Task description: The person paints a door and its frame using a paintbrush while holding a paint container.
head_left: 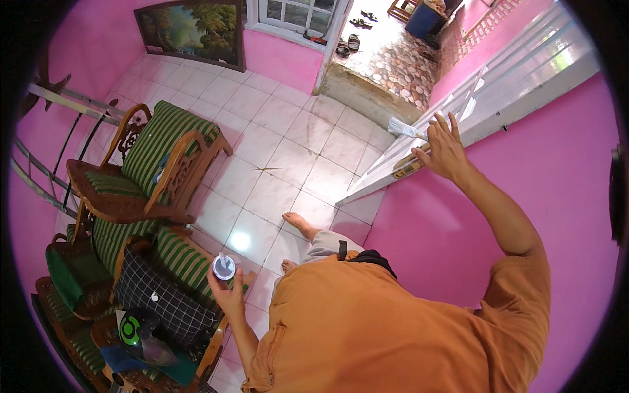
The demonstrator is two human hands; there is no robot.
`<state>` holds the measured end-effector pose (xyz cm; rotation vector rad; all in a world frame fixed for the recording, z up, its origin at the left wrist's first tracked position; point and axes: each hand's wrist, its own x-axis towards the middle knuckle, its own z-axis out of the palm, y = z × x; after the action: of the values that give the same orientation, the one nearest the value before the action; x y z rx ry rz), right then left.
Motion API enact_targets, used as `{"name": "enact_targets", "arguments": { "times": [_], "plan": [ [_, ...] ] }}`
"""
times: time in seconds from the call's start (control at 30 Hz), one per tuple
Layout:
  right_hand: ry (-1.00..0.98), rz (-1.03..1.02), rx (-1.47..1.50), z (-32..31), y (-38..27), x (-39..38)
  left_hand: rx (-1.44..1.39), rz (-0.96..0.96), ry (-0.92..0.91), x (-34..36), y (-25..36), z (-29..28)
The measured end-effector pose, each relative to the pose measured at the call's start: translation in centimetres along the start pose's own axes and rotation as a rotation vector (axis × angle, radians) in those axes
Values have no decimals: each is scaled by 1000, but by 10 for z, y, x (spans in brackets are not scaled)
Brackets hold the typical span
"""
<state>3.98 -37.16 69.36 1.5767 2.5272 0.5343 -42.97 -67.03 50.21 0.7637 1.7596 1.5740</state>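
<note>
Door (504, 85): we are seeing smooth, glossy white paint.
Floor tiles (259, 131): we are catching light off a smooth glaze.
Threshold (367, 97): we are noting rough, matt, concrete-like stuff.
Chair frame (185, 171): we are finding carved, varnished-looking wood.
Chair cushion (171, 139): we are seeing striped cloth.
Shirt (393, 321): we are looking at matt cloth.

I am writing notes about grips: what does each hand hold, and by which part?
The left hand holds a small round container around its side. The right hand holds a brush by its handle end.
</note>
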Motion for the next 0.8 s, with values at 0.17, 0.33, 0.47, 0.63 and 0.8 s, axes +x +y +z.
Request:
{"name": "enact_targets", "arguments": {
  "times": [0.17,0.33,0.47,0.63,0.8],
  "plan": [
    [80,-22,-10,3,11,-38,14,-11,-37,4,-9,0],
    [-73,173,8,1,11,-56,15,44,-85,12,-15,2],
    [12,224,65,42,14,-51,-1,59,-91,18,-13,4],
    [-43,266,295,67,-26,-22,-4,59,-55,18,-15,-7],
    [-16,338,467,126,-83,-15,22,52,3,7,4,-12]
  ]
}}
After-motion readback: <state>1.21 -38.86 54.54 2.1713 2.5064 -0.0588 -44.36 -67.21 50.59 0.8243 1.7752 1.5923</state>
